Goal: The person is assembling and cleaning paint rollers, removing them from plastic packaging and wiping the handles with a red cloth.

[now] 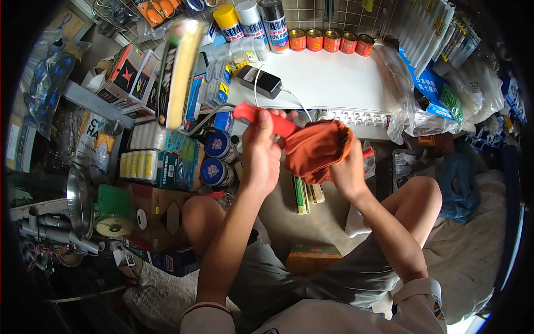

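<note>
My left hand (260, 149) grips the red handle (253, 114) of a paint roller. Its bent metal arm leads up left to a pale yellow roller sleeve (179, 72) in a printed wrapper, blurred and tilted upright. My right hand (347, 167) holds a bunched orange cloth (314, 149) pressed against the lower end of the handle. Both hands are raised over my knees in front of a white shelf (328, 83).
Spray cans (253, 22) and a row of small red tins (331, 40) stand at the shelf's back, with a black charger (260, 81) in front. Boxes, round blue tins (217, 158) and packaged rollers crowd the left. A metal bowl (79, 203) and tape roll (114, 225) lie lower left.
</note>
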`<state>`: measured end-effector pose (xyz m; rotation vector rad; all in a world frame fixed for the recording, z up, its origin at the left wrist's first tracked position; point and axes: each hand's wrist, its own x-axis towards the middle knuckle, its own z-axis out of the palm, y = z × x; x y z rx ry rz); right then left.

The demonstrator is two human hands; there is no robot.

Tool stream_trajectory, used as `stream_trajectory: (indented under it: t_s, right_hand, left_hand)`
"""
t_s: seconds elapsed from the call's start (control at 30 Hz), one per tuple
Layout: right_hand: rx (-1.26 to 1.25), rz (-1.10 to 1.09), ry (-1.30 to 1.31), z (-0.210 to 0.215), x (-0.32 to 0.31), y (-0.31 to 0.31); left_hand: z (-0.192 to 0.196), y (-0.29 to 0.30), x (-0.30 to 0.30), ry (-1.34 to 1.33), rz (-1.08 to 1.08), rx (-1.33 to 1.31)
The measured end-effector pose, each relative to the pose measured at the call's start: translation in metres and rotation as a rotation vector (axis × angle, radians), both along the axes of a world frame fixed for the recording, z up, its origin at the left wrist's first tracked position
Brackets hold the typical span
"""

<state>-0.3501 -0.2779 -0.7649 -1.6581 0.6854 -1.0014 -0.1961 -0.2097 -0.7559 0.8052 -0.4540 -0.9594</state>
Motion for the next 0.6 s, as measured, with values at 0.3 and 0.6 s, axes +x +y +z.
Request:
stream_trajectory:
  t_s: [0.3, 0.6]
  right_hand:
    - [0.259, 0.121, -0.201, 0.039, -0.039, -0.038]
    - [0.179, 0.161, -0.225, 0.064, -0.038, -0.024]
  left_hand:
    - [-0.007, 0.003, 0.063, 0.051, 0.197, -0.166]
    - [-0.002, 0.012, -0.024, -0.263, -0.186, -0.059]
